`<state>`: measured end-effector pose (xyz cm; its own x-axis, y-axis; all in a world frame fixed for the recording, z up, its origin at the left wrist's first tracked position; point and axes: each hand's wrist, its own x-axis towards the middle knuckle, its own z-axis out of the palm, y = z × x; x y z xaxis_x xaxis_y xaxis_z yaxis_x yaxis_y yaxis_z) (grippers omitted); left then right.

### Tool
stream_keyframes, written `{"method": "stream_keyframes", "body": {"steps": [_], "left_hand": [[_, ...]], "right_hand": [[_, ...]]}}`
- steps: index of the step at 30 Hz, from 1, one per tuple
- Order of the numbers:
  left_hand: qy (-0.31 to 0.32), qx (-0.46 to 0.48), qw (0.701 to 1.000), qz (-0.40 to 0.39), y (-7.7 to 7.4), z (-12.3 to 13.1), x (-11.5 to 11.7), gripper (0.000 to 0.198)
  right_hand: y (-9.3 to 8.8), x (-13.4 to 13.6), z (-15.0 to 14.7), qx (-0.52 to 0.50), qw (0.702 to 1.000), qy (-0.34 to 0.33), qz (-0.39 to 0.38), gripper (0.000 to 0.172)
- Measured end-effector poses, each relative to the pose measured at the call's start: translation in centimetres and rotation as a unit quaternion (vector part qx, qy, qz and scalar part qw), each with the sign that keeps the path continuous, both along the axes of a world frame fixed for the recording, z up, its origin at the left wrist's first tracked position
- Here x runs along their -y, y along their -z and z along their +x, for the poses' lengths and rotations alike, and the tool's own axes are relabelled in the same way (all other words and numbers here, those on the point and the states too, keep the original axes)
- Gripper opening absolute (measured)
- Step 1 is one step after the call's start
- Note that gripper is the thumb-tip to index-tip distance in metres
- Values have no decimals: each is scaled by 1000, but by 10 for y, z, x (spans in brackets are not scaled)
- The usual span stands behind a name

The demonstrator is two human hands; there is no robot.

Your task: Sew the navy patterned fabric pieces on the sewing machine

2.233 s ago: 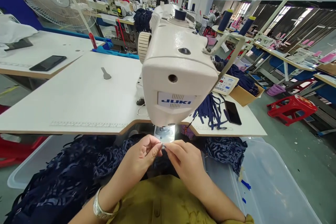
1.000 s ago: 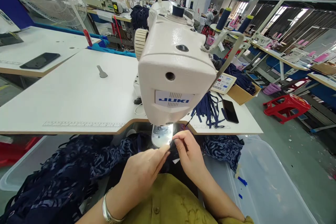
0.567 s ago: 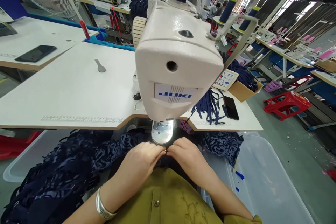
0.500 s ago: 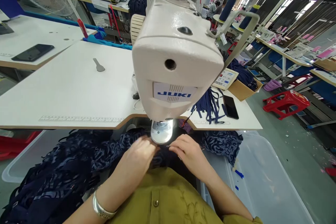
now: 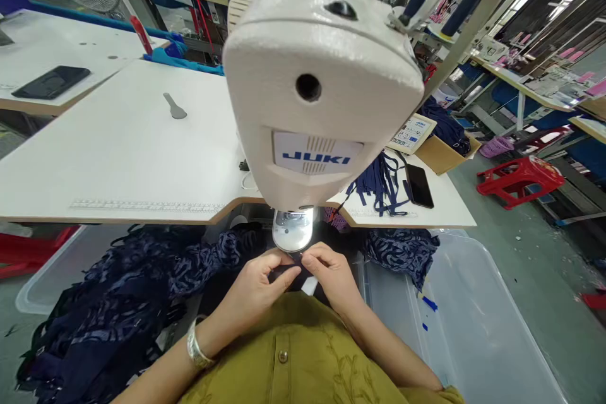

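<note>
A white sewing machine [image 5: 312, 95] fills the centre of the view, its bright metal presser area [image 5: 292, 231] just ahead of my fingertips. My left hand [image 5: 260, 284] is just below and left of it, thumb and forefinger curled towards each other; whatever lies between them is too dark to name. Close by on the right, my right hand [image 5: 332, 274] pinches with thumb and forefinger at a tiny dark piece I cannot make out. A small white patch [image 5: 309, 285] shows between the hands. Patterned navy garments [image 5: 127, 297] are heaped at left, and a patterned navy bundle [image 5: 402, 255] hangs at right.
On the white table [image 5: 118, 151] are a grey flat tool [image 5: 175, 107] and a printed ruler [image 5: 146, 206]. Navy straps [image 5: 379, 183], a phone [image 5: 419, 186] and a cardboard box [image 5: 442, 150] stand at right. A clear plastic bin [image 5: 478, 322] is below. A red stool [image 5: 518, 180] stands beyond.
My left hand has turned, so its thumb and forefinger now show apart from the presser area. The right hand has drawn slightly inward. The view has tilted down and come closer to the machine.
</note>
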<state>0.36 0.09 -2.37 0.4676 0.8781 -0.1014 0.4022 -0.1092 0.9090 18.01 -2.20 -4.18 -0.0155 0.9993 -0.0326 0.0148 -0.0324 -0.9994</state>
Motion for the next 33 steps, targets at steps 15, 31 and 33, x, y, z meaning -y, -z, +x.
{"method": "stream_keyframes", "body": {"steps": [15,31,33], "left_hand": [[37,-88,973,208,-16,5,12,18],[66,-111,936,326,-19,3,13,19],[63,-104,941,317,-20,3,12,18]], "right_hand": [[8,10,-10,-133,987,70,52,13],[6,13,-10,-82,983,56,152,17],[6,13,-9,-83,984,50,150,16]]}}
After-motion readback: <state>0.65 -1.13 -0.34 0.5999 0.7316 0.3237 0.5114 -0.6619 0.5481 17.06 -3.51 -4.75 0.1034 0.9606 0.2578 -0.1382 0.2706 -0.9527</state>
